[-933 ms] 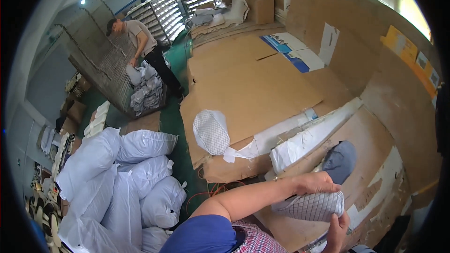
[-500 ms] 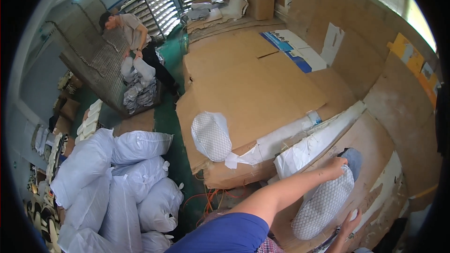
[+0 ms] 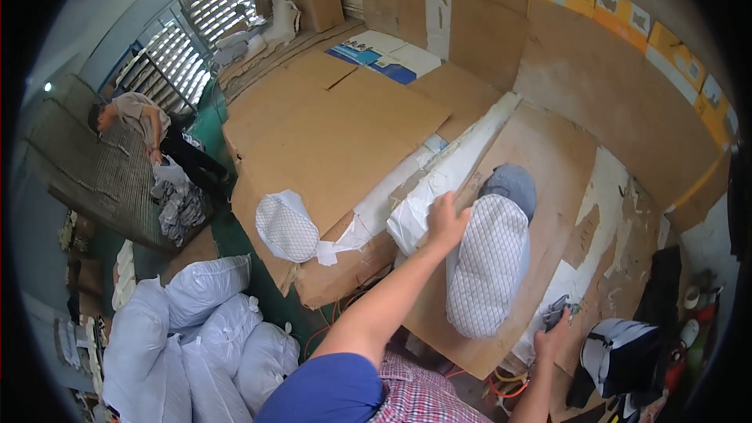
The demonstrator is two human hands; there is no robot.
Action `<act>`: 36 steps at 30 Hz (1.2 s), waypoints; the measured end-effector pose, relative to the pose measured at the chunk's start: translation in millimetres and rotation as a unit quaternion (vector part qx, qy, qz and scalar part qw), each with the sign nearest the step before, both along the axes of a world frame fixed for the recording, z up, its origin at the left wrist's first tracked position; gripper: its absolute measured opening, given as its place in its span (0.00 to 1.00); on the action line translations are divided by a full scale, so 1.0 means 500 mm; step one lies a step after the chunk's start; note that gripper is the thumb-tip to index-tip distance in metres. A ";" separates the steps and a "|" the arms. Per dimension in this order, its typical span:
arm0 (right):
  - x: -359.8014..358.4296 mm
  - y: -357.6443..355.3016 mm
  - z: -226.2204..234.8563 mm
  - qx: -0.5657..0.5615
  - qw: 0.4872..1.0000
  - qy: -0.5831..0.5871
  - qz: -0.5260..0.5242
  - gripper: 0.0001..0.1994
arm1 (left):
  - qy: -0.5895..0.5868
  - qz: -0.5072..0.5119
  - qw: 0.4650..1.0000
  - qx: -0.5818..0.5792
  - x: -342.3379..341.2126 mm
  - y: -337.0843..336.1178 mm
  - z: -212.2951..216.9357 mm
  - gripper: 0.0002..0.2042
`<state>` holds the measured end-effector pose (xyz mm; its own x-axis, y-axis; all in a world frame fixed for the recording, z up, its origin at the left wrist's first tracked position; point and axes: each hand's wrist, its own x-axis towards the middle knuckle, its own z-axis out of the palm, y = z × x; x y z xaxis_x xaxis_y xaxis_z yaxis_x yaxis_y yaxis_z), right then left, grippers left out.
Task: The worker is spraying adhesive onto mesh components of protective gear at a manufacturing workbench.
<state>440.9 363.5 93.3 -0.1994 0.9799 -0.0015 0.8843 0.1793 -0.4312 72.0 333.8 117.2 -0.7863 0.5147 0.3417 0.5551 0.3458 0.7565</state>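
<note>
At ten o'clock of the quilted white piece [image 3: 489, 266] on the brown board [image 3: 562, 176], your left hand [image 3: 448, 225], grip unclear, should steady its edge flat while your right hand [image 3: 552, 339], at four o'clock, grasps the grey tool [image 3: 557, 311].

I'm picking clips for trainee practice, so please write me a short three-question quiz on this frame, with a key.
1. What is at the fingertips of the right hand? A) a white sack B) a grey tool C) a cardboard box
2. True or false: a second quilted piece lies on the big cardboard sheet.
3. Fill in: the left hand is at the ____ side of the nearer quilted piece.

Key: 1. B; 2. true; 3. left.
</note>
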 end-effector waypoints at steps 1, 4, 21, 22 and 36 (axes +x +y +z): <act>0.046 0.016 -0.003 -0.038 0.979 0.198 -0.008 0.39 | -0.040 -0.009 0.999 0.003 0.026 -0.037 0.009 0.24; 0.101 -0.013 0.114 -0.078 0.916 0.391 -0.036 0.34 | -0.174 -0.011 0.985 0.012 0.095 -0.202 -0.027 0.25; 0.068 -0.337 0.464 -0.139 0.891 0.406 0.150 0.24 | -0.330 -0.065 0.939 -0.072 0.265 -0.241 -0.111 0.17; 0.071 -0.351 0.465 -0.130 0.902 0.378 0.162 0.24 | -0.334 -0.071 0.938 -0.067 0.264 -0.238 -0.110 0.17; -0.013 -0.482 0.535 -0.145 0.881 0.429 0.134 0.25 | -0.573 -0.161 0.801 -0.059 0.214 -0.314 -0.076 0.23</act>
<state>434.6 122.7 360.7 -0.4737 0.8805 0.0195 0.1523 0.1037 -0.9829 179.1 176.8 79.4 -0.3690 0.7288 -0.5768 -0.4066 0.4314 0.8053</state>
